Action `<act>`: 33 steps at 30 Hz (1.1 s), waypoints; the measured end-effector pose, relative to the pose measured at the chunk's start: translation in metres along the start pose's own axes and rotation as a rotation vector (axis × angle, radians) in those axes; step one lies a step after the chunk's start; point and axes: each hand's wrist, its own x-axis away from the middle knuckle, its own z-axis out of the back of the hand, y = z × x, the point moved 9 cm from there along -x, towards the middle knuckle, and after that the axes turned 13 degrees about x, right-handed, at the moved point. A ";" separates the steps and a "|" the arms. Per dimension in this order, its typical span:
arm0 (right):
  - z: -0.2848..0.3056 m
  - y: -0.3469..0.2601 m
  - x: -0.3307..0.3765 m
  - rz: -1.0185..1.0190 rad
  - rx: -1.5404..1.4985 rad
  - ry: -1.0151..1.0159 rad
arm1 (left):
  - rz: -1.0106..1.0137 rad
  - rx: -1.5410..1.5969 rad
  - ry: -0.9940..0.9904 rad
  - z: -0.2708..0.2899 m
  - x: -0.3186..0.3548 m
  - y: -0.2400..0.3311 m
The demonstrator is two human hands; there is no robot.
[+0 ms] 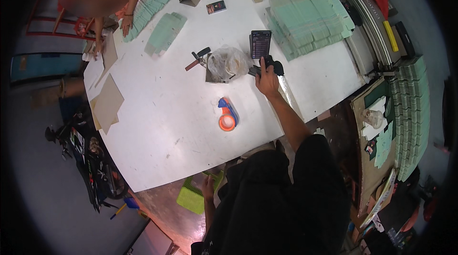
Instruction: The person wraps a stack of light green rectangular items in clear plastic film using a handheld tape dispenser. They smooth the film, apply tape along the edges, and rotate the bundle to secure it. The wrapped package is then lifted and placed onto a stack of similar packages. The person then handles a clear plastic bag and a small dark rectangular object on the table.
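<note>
My right hand (268,82) reaches over the white table to a phone (261,44) with a lit dark screen, propped upright on a black stand (275,66). One finger is stretched out to the screen's lower edge. Beside it lies a clear plastic bag (229,63) over a small box. Nearer to me is an orange and blue tape dispenser (228,116). Down past the table edge, my left hand (208,188) hangs low, overlapping a lime-green plastic basket (192,201). Its fingers are mostly hidden, so a grip on the basket cannot be made out.
Stacks of pale green folded cartons (305,21) fill the table's far right. Another person's hand (127,25) rests on more cartons at the far left. Brown card sheets (107,102) overhang the left edge. A bicycle (90,159) stands at the left; a side table (377,135) at the right.
</note>
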 end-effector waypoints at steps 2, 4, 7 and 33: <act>0.003 0.002 0.000 -0.002 -0.035 0.045 | 0.033 -0.021 0.014 -0.004 0.003 -0.003; 0.007 0.001 -0.005 0.013 -0.044 0.049 | 0.040 -0.102 -0.001 -0.005 0.003 -0.007; 0.013 -0.001 -0.012 0.029 -0.046 0.076 | 0.032 -0.228 -0.057 -0.016 0.014 -0.003; 0.034 -0.008 -0.044 0.009 -0.086 0.148 | 0.118 -0.064 -0.019 -0.022 0.016 -0.034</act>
